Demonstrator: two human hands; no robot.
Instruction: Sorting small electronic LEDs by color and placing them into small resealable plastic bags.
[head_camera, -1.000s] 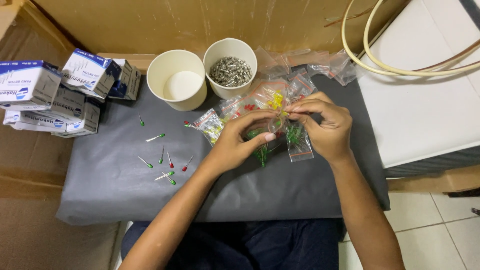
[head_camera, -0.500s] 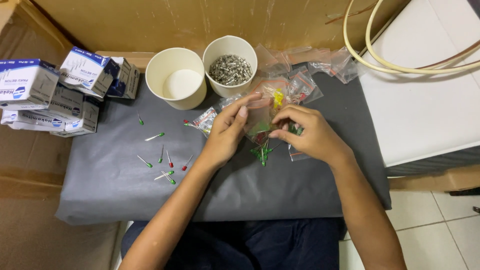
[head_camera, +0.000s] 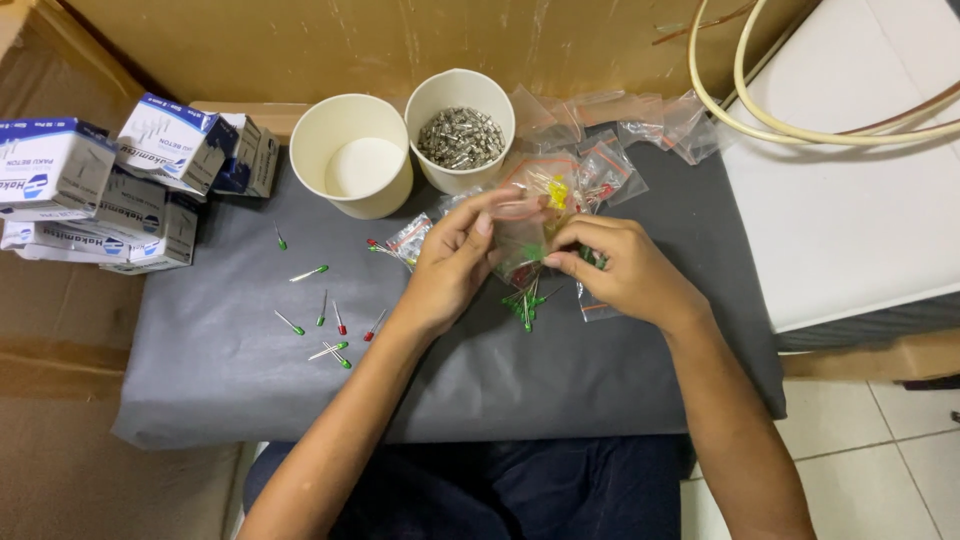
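Hands sorting LEDs over a grey mat (head_camera: 600, 390).
Left hand (head_camera: 452, 265) and right hand (head_camera: 625, 272) together pinch a small clear plastic bag (head_camera: 522, 235) above spilled green LEDs (head_camera: 526, 302), near two paper cups (head_camera: 405, 150).

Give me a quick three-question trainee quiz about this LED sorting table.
1. True or false: the paper cup nearer the hands holds small metal parts.
2. What do the left hand and right hand hold between them? A) clear plastic bag B) a cardboard box C) cable
3. What colours are the loose LEDs lying on the grey mat?

Key: 1 true; 2 A; 3 green and red.
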